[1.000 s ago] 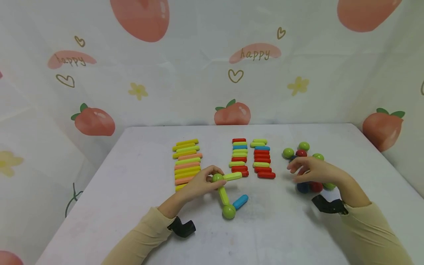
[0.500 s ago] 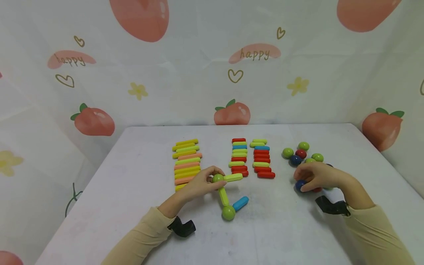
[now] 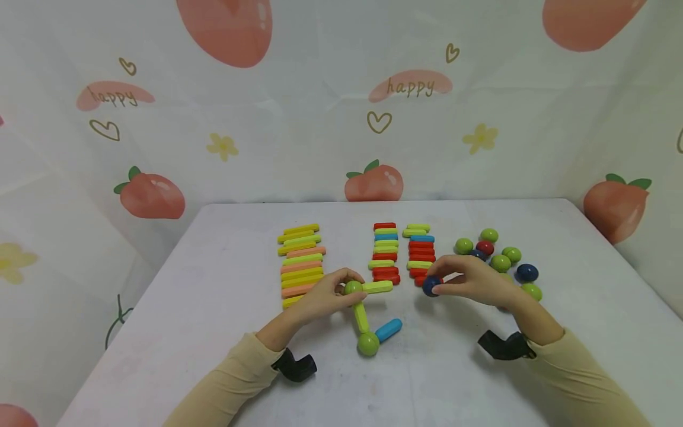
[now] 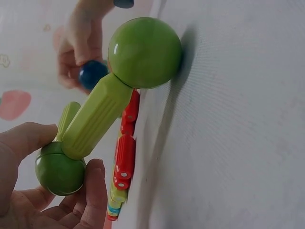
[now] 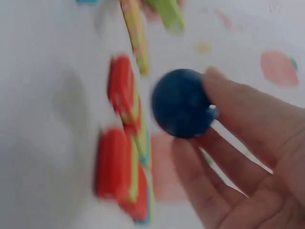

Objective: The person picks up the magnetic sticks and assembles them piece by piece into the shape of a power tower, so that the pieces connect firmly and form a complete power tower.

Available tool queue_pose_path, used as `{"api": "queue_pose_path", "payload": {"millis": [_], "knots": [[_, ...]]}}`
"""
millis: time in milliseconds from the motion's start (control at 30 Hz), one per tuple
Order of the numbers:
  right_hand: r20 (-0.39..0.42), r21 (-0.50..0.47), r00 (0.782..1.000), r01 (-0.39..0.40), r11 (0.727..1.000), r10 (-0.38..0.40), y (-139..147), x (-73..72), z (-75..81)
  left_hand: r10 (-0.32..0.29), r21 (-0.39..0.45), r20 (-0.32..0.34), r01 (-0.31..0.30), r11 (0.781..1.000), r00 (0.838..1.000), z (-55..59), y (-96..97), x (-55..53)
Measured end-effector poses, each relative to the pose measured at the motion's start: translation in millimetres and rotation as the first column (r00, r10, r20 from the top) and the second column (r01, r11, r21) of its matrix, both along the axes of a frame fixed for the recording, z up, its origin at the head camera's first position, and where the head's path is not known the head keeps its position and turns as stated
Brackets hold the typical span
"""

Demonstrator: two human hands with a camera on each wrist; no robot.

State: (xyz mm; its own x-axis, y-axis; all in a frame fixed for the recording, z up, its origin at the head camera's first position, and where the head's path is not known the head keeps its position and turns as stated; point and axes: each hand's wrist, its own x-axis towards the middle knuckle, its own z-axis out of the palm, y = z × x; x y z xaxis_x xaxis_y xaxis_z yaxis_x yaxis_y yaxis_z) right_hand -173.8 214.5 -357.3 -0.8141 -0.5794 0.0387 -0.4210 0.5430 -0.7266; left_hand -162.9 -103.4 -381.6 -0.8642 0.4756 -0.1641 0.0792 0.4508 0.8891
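Note:
My left hand [image 3: 329,292] pinches a green ball [image 4: 60,168] between thumb and fingers. From that ball a yellow-green stick [image 3: 377,287] points right, and a second yellow-green stick [image 4: 97,117] runs to another green ball [image 3: 368,344] at the near end. A blue stick [image 3: 389,330] juts from this near ball in the head view. My right hand [image 3: 472,280] pinches a dark blue ball [image 5: 183,103] by thumb and fingertips, above the table just right of the joined pieces. In the right wrist view the ball is slightly blurred.
A column of yellow, green and orange sticks [image 3: 302,275] lies left of centre. Two columns of shorter sticks [image 3: 386,257] lie behind the hands. Several loose balls [image 3: 527,273] in green, red and blue sit at the right. A patterned cloth [image 3: 299,118] hangs behind the table [image 3: 203,332].
My right hand reached down among the balls, took the dark blue ball and carried it left toward the joined pieces. The left hand and its pieces have barely shifted.

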Motion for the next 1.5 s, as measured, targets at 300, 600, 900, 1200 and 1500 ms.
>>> {"api": "queue_pose_path", "payload": {"millis": [300, 600, 900, 1200, 1500], "knots": [[0.029, -0.115, 1.0, -0.003, 0.993, 0.006, -40.3, 4.1, -7.0, -0.004, -0.02, -0.013, 0.004, 1.0, 1.0, 3.6, 4.6, 2.0], [0.083, -0.117, 0.997, -0.002, 0.993, 0.012, -46.1, 3.2, -11.3, -0.045, -0.083, -0.102, 0.037, 0.996, 0.994, 2.0, 5.1, 2.2], [0.085, -0.063, 0.996, -0.017, 0.998, 0.022, -46.0, 4.7, -16.0, -0.046, -0.31, -0.354, -0.071, 0.948, 0.934, 9.8, 8.2, 13.5], [0.109, -0.032, 0.993, -0.04, 0.999, 0.043, -44.5, 5.4, -18.5, -0.337, -0.495, -0.349, 0.134, 0.858, 0.874, 14.7, 24.9, 38.7], [0.167, 0.002, 0.983, -0.081, 0.997, 0.079, -45.3, 7.1, -20.5, -0.378, -0.649, -0.342, 0.075, 0.757, 0.86, 10.2, 36.9, 47.1]]}}
